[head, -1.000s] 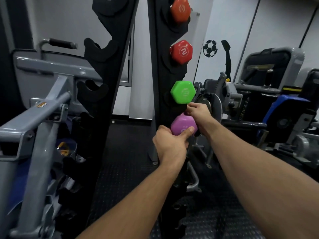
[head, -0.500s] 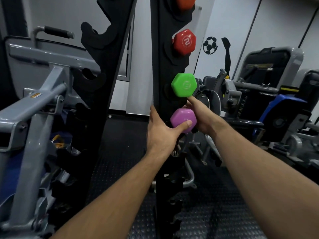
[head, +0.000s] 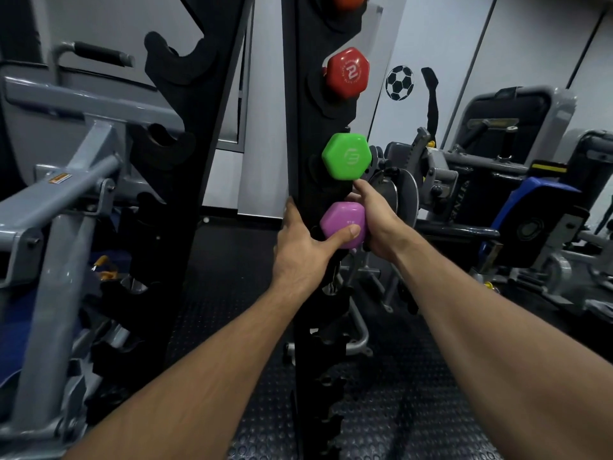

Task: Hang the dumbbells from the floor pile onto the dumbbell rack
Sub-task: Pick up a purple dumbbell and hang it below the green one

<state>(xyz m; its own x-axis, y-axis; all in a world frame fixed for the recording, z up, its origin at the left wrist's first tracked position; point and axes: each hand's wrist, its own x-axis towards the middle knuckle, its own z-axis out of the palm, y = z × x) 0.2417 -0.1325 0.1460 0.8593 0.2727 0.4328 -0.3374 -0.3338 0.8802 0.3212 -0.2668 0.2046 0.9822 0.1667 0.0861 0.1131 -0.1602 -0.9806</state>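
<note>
A purple hex dumbbell [head: 341, 222] sits at a notch of the black upright dumbbell rack [head: 306, 127], just below a green dumbbell [head: 346, 156]. Higher up hang a red dumbbell [head: 347, 74] marked 2 and an orange one [head: 348, 0] at the top edge. My left hand [head: 303, 247] wraps the rack post with its thumb pressed on the purple head. My right hand [head: 378, 217] grips the purple dumbbell from the right side, fingers hidden behind it. The floor pile is out of view.
A second black rack post [head: 185, 134] with empty notches stands to the left, beside a grey machine frame [head: 66, 194]. Weight machines [head: 514, 180] crowd the right. Black studded rubber floor [head: 381, 419] lies below.
The purple dumbbell has moved up and in against the rack. My left hand opened from a fist around the dumbbell to a hold on the post, with its thumb on the head.
</note>
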